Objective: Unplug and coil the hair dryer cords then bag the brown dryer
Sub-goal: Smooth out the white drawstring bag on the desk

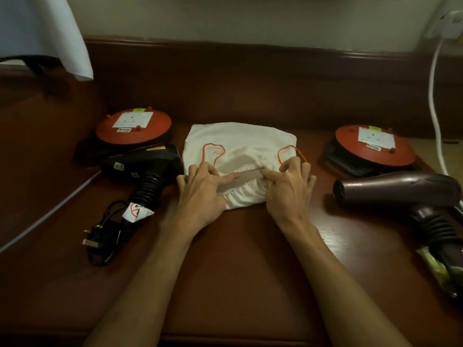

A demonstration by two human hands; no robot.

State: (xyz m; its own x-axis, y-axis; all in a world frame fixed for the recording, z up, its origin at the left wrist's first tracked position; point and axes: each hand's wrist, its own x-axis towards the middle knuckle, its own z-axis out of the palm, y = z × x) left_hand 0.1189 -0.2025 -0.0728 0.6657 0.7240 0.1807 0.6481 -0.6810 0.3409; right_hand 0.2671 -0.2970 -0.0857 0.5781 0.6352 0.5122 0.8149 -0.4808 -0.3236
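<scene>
- At the middle of the tabletop (240, 259) lies a white cloth bag (238, 149) with orange drawstring loops, its gathered mouth turned toward the person.
- Both hands work at this mouth: the left hand (200, 189) and the right hand (288, 189) have their fingers curled into the gathered rim and pinch the cloth, as if to pull the opening wider.
- I judge that the step in hand is the opening of the bag, so the bagging part of the task is only starting.
- The brown dryer (398, 190) lies at the right of the bag, well apart from it, with its nozzle pointing to the bag. Its cord goes off the right edge, so I cannot tell if it is coiled or unplugged.
- The black dryer (145, 164) lies at the left, just beside the bag, and its cord (107, 236) is bundled near it with the plug free on the tabletop.
- The next move, in my judgement, calls for holding the mouth open with one hand while the other hand reaches right for the brown dryer.
- Two red cord reels (134, 126) (374, 144) stand behind the dryers, one at each side.
- The surface is dark, glossy brown wood with a raised back panel. Behind it is a pale wall, where a white cable (434, 101) hangs from a socket (448, 23) at the upper right. A white lampshade (42, 28) shows at the upper left.
</scene>
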